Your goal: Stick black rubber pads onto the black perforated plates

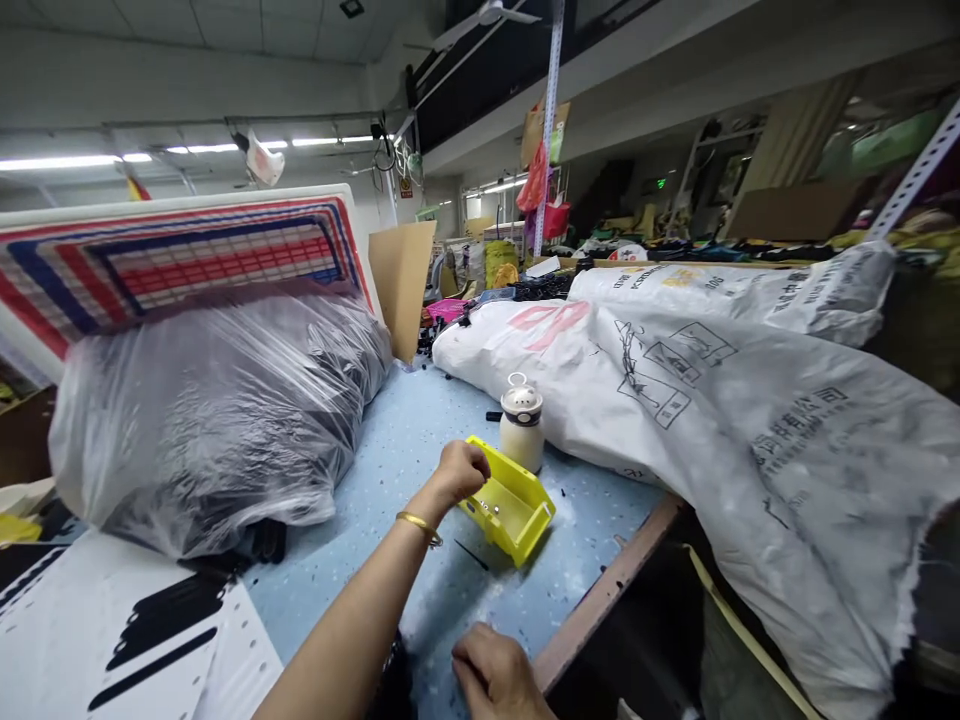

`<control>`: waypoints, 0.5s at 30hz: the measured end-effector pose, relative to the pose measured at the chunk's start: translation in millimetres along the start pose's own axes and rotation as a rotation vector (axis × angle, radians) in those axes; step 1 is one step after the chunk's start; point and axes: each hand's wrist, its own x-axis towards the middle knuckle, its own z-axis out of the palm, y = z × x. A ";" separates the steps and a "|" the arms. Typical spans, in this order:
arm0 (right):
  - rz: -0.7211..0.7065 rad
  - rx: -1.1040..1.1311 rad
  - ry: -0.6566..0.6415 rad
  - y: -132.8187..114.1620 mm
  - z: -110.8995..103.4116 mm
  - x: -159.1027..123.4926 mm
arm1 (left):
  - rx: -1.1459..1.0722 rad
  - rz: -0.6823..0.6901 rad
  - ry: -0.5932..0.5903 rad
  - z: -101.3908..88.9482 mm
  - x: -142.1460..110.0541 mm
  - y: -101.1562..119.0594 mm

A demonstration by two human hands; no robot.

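My left hand (463,472), with a gold bangle (420,526) on the wrist, is closed on the near rim of a small yellow plastic bin (514,510). The bin is tipped on the blue speckled table (397,450), and a few small parts lie inside it. A white bottle with a ring lid (521,425) stands just behind the bin. My right hand (495,675) rests low on the table near its wooden edge (600,600), fingers curled under. What it holds, if anything, is hidden.
A clear plastic bag of dark goods (210,420) fills the left of the table, with a striped board (172,260) behind it. Large white printed sacks (697,400) cover the right. A white sheet with black print (112,630) lies at the near left. Cardboard (401,280) stands at the back.
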 end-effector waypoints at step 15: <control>0.044 -0.150 -0.032 -2.0 0.1 7.9 | -0.473 0.056 0.084 -45.9 -30.3 -12.8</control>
